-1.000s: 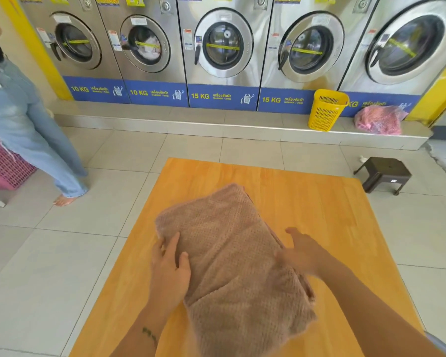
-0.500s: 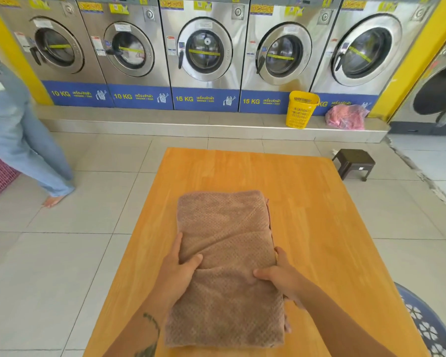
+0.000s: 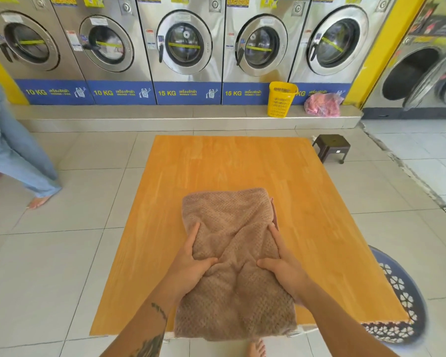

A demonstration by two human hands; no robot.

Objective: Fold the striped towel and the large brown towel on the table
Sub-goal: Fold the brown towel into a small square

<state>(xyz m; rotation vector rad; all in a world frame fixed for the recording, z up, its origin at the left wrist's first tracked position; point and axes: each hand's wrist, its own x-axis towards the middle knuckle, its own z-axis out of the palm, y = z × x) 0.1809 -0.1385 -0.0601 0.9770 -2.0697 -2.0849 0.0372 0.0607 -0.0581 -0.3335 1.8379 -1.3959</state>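
The large brown towel lies folded into a long rectangle on the orange wooden table, its near end hanging over the table's front edge. My left hand grips the towel's left side, thumb on top and fingers along the edge. My right hand grips the right side the same way. The cloth bunches into a ridge between my thumbs. A thin pinkish layer shows at the towel's right edge. No striped towel is in view.
A dark blue laundry basket stands on the floor by the table's near right corner. A small dark stool sits beyond the far right corner. A person in blue jeans walks at the left. Washing machines line the back wall.
The towel went from skewed to square with the table. Both hands moved in from its sides, took hold of its middle, and the cloth now bunches between them.
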